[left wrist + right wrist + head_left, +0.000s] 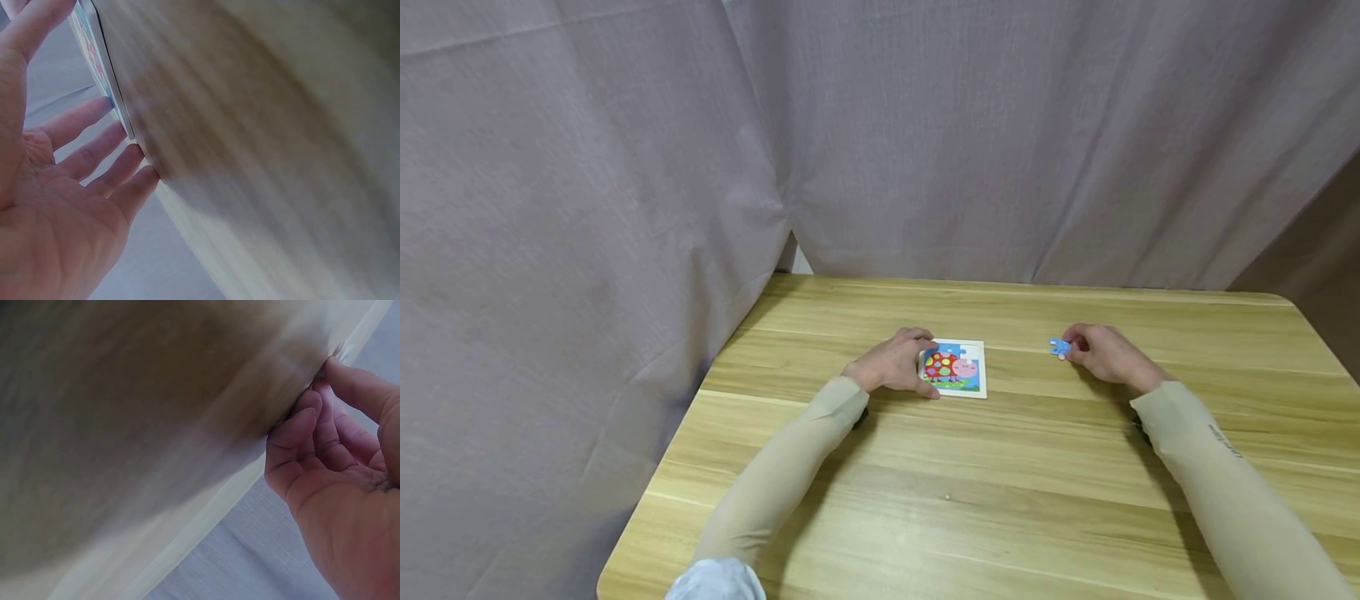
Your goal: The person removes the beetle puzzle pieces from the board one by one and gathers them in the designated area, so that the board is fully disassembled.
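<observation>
A small white-framed jigsaw puzzle [967,385] lies flat on the wooden table, showing a pink character and a red spotted shape on blue and green. In its upper right part a white gap shows. My left hand [895,362] holds its left side, thumb at the near edge and fingers at the far edge; in the left wrist view the fingertips [103,107] meet the frame's side. To the right, my right hand [1105,354] pinches a blue puzzle piece [1059,347] between thumb and fingers, low over the table. In the right wrist view those fingers mostly hide the piece.
The wooden table [1000,500] has its far edge against a grey curtain [925,150], which also hangs along the left side. A tiny pale speck [947,497] lies on the tabletop nearer to me. Bare wood stretches between the two hands.
</observation>
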`<state>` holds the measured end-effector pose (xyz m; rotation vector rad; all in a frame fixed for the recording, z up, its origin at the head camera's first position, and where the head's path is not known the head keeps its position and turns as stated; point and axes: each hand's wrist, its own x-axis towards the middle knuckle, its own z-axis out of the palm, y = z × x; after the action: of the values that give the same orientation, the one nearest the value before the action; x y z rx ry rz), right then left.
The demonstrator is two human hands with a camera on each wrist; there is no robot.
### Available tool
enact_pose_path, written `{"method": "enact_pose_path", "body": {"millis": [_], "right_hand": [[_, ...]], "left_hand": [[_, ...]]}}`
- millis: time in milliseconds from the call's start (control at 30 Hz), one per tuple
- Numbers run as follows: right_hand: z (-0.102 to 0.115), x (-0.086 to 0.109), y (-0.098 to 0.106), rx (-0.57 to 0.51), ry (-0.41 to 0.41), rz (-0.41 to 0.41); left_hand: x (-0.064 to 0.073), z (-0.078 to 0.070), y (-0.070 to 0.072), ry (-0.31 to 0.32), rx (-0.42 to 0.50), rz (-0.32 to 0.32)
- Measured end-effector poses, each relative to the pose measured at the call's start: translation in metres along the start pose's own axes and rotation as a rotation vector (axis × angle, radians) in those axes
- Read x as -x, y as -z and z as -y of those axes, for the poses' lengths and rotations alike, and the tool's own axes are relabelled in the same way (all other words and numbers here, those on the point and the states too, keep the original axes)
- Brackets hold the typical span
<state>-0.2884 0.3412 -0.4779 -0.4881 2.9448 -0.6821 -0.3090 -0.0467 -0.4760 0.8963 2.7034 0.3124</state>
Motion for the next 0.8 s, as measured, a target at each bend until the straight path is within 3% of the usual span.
{"method": "enact_pose_path", "body": {"millis": [567, 800], "right_hand": [[0.001, 0.0, 0.004, -0.044, -0.065, 0.018], [0.014, 0.001, 0.004, -0.051, -0.073, -0.024]], "left_hand": [[0.0, 0.0, 0.0, 0.003, 0.013, -0.01], [0.001, 0.0, -0.001, 0.009, 0.018, -0.012]]}}
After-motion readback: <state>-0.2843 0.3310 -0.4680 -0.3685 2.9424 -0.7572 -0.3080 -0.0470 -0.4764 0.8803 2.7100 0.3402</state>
